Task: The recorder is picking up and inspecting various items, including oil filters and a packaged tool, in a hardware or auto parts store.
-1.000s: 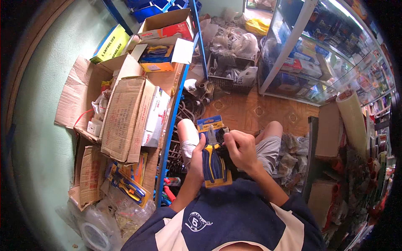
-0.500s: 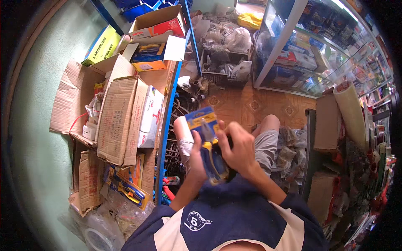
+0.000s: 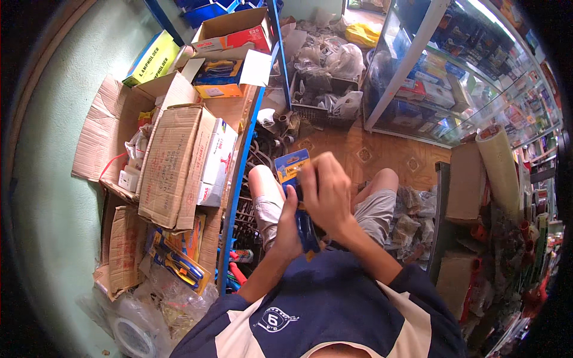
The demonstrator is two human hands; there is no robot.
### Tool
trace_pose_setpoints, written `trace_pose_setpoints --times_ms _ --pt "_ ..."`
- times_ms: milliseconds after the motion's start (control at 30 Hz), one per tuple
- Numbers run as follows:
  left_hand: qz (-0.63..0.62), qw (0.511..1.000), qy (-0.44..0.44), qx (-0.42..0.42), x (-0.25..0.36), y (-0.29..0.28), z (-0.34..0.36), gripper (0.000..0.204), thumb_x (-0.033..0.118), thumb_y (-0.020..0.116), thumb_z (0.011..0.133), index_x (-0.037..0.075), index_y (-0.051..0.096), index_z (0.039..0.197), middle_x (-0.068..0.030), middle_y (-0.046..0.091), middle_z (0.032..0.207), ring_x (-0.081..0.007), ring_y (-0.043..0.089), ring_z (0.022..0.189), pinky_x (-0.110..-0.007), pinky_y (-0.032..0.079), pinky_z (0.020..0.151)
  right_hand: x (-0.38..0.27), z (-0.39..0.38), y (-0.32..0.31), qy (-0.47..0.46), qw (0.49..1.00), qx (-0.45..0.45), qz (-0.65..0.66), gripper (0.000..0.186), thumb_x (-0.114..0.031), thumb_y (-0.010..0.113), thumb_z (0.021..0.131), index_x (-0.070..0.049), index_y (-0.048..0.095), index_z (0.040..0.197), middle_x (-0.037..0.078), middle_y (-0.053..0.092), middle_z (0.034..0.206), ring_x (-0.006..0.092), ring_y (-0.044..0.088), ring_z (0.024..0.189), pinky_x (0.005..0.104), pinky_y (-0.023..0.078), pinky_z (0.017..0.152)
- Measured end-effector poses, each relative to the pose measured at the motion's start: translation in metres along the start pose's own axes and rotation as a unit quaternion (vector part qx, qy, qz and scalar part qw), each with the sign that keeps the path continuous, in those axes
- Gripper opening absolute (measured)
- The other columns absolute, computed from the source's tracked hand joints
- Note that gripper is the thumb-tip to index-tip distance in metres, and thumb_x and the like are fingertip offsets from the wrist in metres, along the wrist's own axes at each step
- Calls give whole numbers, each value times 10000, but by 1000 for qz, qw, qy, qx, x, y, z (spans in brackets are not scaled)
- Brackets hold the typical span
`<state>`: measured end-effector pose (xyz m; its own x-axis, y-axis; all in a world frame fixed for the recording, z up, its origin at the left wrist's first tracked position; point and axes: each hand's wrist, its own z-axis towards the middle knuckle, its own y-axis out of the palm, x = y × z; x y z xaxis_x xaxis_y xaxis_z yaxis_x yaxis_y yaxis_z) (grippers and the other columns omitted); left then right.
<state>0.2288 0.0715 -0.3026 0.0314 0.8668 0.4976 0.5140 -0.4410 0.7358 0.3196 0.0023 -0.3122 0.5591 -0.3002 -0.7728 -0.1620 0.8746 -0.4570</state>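
Note:
A carded pack of pliers (image 3: 292, 169), blue and yellow, is held upright above my lap. My left hand (image 3: 287, 232) grips it along the left edge, with the thumb on its front. Across the front of the pack lies my right hand (image 3: 328, 194), fingers bent and closed against it, covering most of the pliers. What those fingers pinch, if anything, is hidden. Below the hands the dark blue lower part of the pack (image 3: 307, 232) shows.
To the left, a blue-edged shelf (image 3: 236, 203) carries cardboard boxes (image 3: 173, 167), an open box of pliers (image 3: 218, 74) and another carded pliers pack (image 3: 179, 262). A glass cabinet (image 3: 430, 89) stands at far right. A crate of plastic bags (image 3: 325, 89) sits ahead. Bagged goods (image 3: 409, 221) lie beside my right knee.
My right hand has moved up and left over the front of the pack, hiding the pliers that showed before. The pack has turned somewhat. My left hand keeps its grip.

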Motion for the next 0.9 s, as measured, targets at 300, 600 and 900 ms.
trace_pose_setpoints --times_ms 300,600,900 --pt "50 998 42 -2 -20 -6 3 519 396 472 1159 163 305 1592 -109 560 1446 -185 591 1294 -383 511 1086 -4 21 0 15 997 37 71 237 -182 665 1040 9 526 1021 208 532 961 421 600 846 506 486 750" --pt "94 985 124 -80 1 -15 24 425 452 366 1174 122 384 1441 -96 581 1256 -174 615 1147 -371 520 1013 -13 -24 -8 -26 995 -47 80 200 -176 715 969 -23 590 939 180 561 937 412 622 761 512 518 701" --pt "58 990 112 -64 -13 -7 20 544 557 372 1147 143 475 1485 -83 617 1347 -198 653 1227 -380 535 1070 -10 5 -1 -32 998 -14 54 224 -202 720 964 0 626 973 199 587 1020 417 625 899 498 520 789"
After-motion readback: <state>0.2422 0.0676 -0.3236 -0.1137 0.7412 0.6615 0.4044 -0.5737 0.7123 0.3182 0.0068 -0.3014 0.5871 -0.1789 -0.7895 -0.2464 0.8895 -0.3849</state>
